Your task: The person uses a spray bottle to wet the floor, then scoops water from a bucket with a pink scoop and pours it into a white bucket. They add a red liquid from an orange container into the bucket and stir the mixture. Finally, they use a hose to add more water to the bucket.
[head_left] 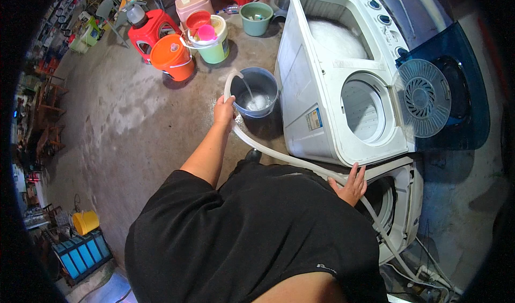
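My left hand (224, 111) is closed round a pale flexible hose (279, 155) close to its curved end. That end hooks over the rim of a grey bucket (269, 82), and a stream of water runs from it into the bucket. Lower right, my right hand (351, 186) has its fingers spread beside the hose, near the front edge of a white twin-tub washing machine (306, 83). Whether its palm presses on the hose is hidden. White foam (335, 37) shows in the machine's far tub, and the round spin tub (365, 110) is uncovered.
The machine's blue lid (475, 104) stands open on the right. A second white machine (410, 195) with a round opening sits close by. Beyond the bucket are an orange bucket (169, 56), a red jug (153, 26), a pale green bucket (217, 50) and a green tub (256, 24). Cables (429, 273) lie lower right.
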{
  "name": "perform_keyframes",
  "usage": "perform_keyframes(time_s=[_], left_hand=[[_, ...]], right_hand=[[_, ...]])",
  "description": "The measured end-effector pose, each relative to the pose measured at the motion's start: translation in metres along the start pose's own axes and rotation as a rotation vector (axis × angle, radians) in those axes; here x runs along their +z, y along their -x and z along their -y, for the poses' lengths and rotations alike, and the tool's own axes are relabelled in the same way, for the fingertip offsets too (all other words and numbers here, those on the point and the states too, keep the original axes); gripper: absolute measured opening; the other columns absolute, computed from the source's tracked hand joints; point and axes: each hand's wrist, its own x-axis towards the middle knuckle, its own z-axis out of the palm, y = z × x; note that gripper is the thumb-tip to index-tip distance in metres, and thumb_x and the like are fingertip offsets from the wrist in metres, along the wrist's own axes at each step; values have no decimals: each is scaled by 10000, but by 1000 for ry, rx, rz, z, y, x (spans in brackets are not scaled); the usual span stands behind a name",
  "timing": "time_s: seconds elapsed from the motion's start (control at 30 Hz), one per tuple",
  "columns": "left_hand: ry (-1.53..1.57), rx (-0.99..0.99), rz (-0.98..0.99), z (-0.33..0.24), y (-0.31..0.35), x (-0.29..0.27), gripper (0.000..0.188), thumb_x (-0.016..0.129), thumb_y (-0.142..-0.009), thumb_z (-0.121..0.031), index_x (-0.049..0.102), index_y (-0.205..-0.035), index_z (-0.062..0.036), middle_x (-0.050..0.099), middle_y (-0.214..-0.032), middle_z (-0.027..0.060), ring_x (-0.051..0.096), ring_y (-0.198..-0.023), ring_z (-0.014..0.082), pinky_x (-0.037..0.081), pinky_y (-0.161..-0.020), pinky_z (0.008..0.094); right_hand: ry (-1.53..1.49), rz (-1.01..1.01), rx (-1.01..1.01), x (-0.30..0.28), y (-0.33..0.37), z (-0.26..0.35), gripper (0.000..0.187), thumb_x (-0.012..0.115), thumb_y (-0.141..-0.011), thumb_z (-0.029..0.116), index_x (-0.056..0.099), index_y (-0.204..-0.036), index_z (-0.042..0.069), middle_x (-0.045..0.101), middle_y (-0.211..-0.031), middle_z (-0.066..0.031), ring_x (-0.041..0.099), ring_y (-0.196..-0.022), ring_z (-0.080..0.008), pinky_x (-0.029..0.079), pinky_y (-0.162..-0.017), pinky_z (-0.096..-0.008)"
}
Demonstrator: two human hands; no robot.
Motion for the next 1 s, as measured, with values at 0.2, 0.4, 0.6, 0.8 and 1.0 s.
perform_keyframes(time_s=[0.2, 0.4, 0.6, 0.8, 1.0], left_hand=[[-7, -12, -18, -2, 2, 1, 223, 615, -882, -212, 613, -1050, -66, 474, -607, -9, 433, -448, 114, 348, -400, 289], [4, -13, -15, -3, 4, 2, 216, 611, -883, -210, 616, -1049, -71, 467, -597, -7, 422, -431, 114, 339, -393, 293], [16, -11, -3, 0, 0, 2, 200, 612, -884, -209, 619, -1030, -73, 468, -593, -7, 422, -425, 117, 336, -386, 295], [34, -10, 3, -2, 0, 4, 191, 613, -886, -212, 622, -1014, -71, 483, -600, -6, 429, -424, 119, 342, -384, 294], [19, -4, 1, -3, 1, 5, 192, 611, -888, -215, 619, -1014, -71, 497, -602, -6, 430, -422, 119, 341, -386, 294]], right_hand=[[-5, -12, -9, 0, 0, 0, 1060, 776, -677, 540, 259, -1499, 114, 276, -1488, -265, 344, -1340, -377, 250, -1075, -521], [-15, -3, -9, -1, 0, 1, 1067, 791, -672, 512, 246, -1503, 123, 257, -1499, -256, 338, -1340, -373, 249, -1074, -520], [-15, -8, -8, 1, 0, -1, 1060, 786, -673, 521, 254, -1502, 128, 260, -1499, -250, 337, -1340, -369, 246, -1076, -519], [-13, -5, -9, 2, 0, -3, 1051, 774, -674, 546, 271, -1499, 131, 270, -1495, -255, 336, -1343, -368, 246, -1075, -525], [-1, -7, -15, 4, 0, -4, 1048, 770, -679, 555, 275, -1497, 124, 281, -1489, -260, 347, -1337, -373, 259, -1067, -526]])
